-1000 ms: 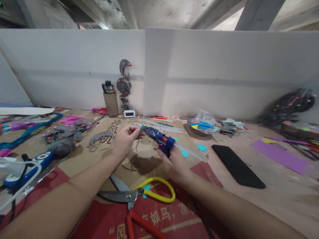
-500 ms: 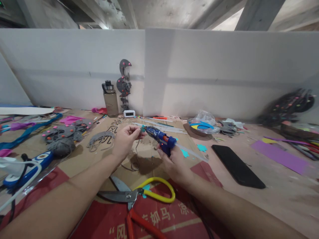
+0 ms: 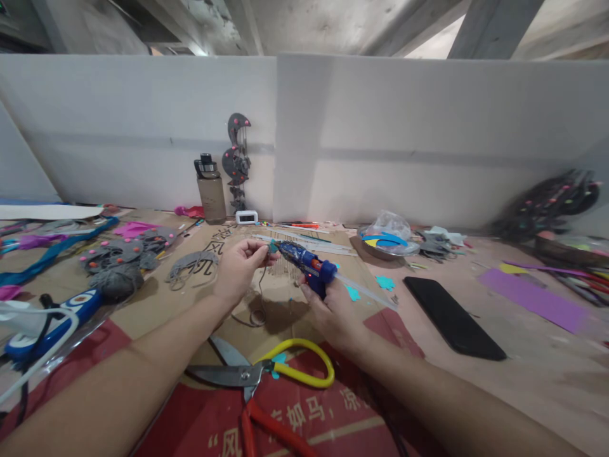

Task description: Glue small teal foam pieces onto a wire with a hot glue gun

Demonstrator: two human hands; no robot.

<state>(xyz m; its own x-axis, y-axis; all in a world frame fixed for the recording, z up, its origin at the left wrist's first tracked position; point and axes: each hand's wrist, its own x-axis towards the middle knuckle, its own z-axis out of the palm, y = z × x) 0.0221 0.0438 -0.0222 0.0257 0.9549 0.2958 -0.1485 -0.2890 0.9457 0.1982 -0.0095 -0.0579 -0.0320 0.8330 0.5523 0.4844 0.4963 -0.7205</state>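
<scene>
My right hand (image 3: pixel 333 308) is wrapped round a blue hot glue gun (image 3: pixel 304 263), with a clear glue stick (image 3: pixel 366 292) poking out of its back end. The gun's nozzle points left and meets a small teal piece (image 3: pixel 273 246). That piece is pinched between the thumb and fingers of my left hand (image 3: pixel 245 266). A thin grey yarn (image 3: pixel 261 295) hangs below the left hand and curls on the cardboard (image 3: pixel 190 298). Whether the nozzle touches the piece or stops just short, I cannot tell. Scissors (image 3: pixel 247 374) with one yellow and one red handle lie open below my hands.
A black phone (image 3: pixel 454 317) lies at right, near teal cutouts (image 3: pixel 385 283) and a purple sheet (image 3: pixel 535 298). At the back stand a bottle (image 3: pixel 212 193), a small white clock (image 3: pixel 246 218) and a bowl (image 3: pixel 380 251). Grey yarn (image 3: pixel 117 279) and a blue power strip (image 3: pixel 57 324) are at left.
</scene>
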